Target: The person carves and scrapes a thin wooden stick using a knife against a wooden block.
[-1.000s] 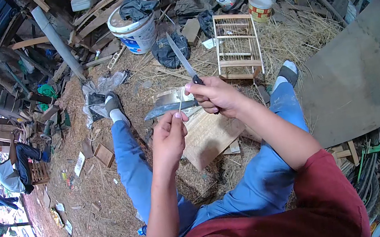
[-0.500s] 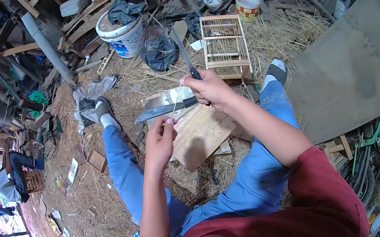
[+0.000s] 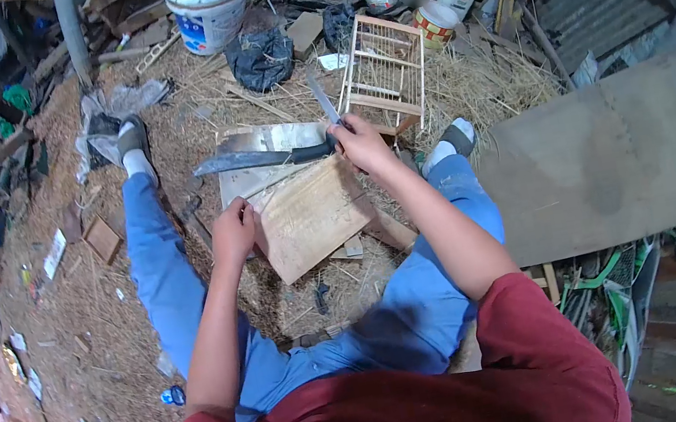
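Note:
My right hand (image 3: 362, 141) is wrapped round the dark handle of a knife (image 3: 323, 97), its blade pointing up and away from me. To its left, near the lower edge of a metal sheet, my left hand (image 3: 232, 230) has its fingers pressed together beside a pale wooden board (image 3: 308, 220). Whatever those fingers pinch is too small to make out. A large machete (image 3: 245, 161) with a dark handle lies across the pale sheet (image 3: 281, 136) beyond the board. The wooden frame with thin bars (image 3: 384, 69) stands just past my right hand.
A white bucket (image 3: 206, 18) and a black plastic bag (image 3: 261, 58) are at the far side. A patterned tub (image 3: 435, 23) stands behind the barred frame. A large flat sheet (image 3: 606, 157) lies at right. A small wooden tray (image 3: 102, 240) rests at left; a seated person shows at the left edge.
The view has turned and shifted, moving the scene left and up. My hands are farther apart, and the thin stick seen between them before no longer shows clearly. The knife stays in my right hand.

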Demonstrator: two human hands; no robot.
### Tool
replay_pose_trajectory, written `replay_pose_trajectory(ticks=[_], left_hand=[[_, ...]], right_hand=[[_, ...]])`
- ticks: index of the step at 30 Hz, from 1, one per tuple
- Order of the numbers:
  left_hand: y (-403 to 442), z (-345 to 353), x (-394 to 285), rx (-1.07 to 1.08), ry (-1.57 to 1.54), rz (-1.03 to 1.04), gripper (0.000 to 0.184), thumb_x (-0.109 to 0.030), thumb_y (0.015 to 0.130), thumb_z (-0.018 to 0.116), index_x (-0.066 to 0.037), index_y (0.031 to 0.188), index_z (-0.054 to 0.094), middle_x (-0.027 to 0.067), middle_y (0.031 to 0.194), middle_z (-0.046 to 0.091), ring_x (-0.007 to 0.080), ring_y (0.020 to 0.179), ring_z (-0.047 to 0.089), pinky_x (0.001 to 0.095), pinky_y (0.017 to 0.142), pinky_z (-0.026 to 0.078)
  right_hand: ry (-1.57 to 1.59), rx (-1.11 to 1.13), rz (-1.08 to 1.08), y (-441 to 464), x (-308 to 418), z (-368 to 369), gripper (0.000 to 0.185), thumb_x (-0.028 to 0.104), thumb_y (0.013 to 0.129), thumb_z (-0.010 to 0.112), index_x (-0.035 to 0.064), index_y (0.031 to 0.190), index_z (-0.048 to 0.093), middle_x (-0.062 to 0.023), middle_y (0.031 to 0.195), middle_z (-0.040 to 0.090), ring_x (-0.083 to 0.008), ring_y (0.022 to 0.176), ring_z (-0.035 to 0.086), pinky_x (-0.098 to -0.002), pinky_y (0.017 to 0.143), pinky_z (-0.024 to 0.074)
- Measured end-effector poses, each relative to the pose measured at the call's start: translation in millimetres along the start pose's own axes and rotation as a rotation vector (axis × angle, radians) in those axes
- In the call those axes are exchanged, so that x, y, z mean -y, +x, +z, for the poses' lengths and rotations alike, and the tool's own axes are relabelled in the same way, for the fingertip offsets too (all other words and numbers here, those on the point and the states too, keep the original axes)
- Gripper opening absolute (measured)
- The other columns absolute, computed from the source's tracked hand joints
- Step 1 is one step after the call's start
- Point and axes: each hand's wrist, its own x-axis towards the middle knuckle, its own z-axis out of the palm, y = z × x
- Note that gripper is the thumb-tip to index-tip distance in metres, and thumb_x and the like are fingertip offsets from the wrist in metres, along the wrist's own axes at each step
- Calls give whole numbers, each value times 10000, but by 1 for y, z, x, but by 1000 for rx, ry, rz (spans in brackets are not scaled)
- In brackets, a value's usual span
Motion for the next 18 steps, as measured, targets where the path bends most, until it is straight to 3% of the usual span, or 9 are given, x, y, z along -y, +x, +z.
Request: replay_pose_trajectory(ticks=[2, 4, 5, 8, 12, 13, 18], left_hand=[[-7, 8, 16, -7, 26, -35, 179, -185, 931, 623, -6, 933, 630, 262, 803, 668, 474, 785, 651, 517, 684, 509], [-12, 12, 24, -4, 4, -46, 188, -188, 927, 630, 0, 923, 630, 271, 798, 664, 478, 777, 651, 526, 687, 511], [-14, 12, 28, -2, 3, -37, 198, -192, 924, 637, 5, 913, 630, 280, 794, 661, 481, 769, 652, 535, 690, 513], [-19, 10, 28, -19, 11, -49, 202, -185, 924, 637, 14, 897, 622, 289, 787, 657, 491, 763, 646, 548, 690, 510], [-23, 11, 45, -9, 2, -68, 203, -196, 936, 635, 5, 911, 620, 287, 785, 657, 491, 767, 649, 560, 690, 506], [-24, 9, 48, -4, -6, -75, 203, -196, 936, 635, 5, 911, 620, 287, 785, 657, 491, 767, 649, 560, 690, 506], [-25, 6, 55, 40, -46, -72, 191, -210, 939, 630, -20, 925, 627, 265, 788, 660, 481, 774, 644, 560, 701, 500]], right_hand=[[-51, 20, -17, 4, -23, 5, 188, 237, 997, 587, 61, 1037, 641, 1, 693, 549, -97, 459, 446, -281, 399, 351], [-180, 76, 77, 4, -52, 11, 301, 285, 959, 635, 25, 1099, 695, -71, 825, 681, -145, 730, 613, -319, 659, 469], [-216, 7, 71, 1, -71, 21, 286, 258, 959, 621, 17, 1090, 700, -118, 893, 716, -185, 793, 648, -346, 730, 500], [-332, 128, -40, -20, -97, 36, 285, 252, 975, 599, 15, 1110, 682, -143, 924, 725, -219, 827, 664, -358, 782, 511], [-402, 176, 40, -50, -98, 56, 257, 258, 1009, 537, 42, 1123, 614, -158, 822, 681, -230, 738, 633, -365, 707, 497], [-398, 141, -44, -54, -100, 61, 229, 248, 1008, 527, 44, 1085, 597, -151, 743, 629, -222, 676, 594, -362, 652, 478], [-343, 91, 42, -43, -110, 68, 235, 248, 1006, 528, 37, 1085, 597, -177, 738, 619, -261, 675, 600, -390, 656, 479]])
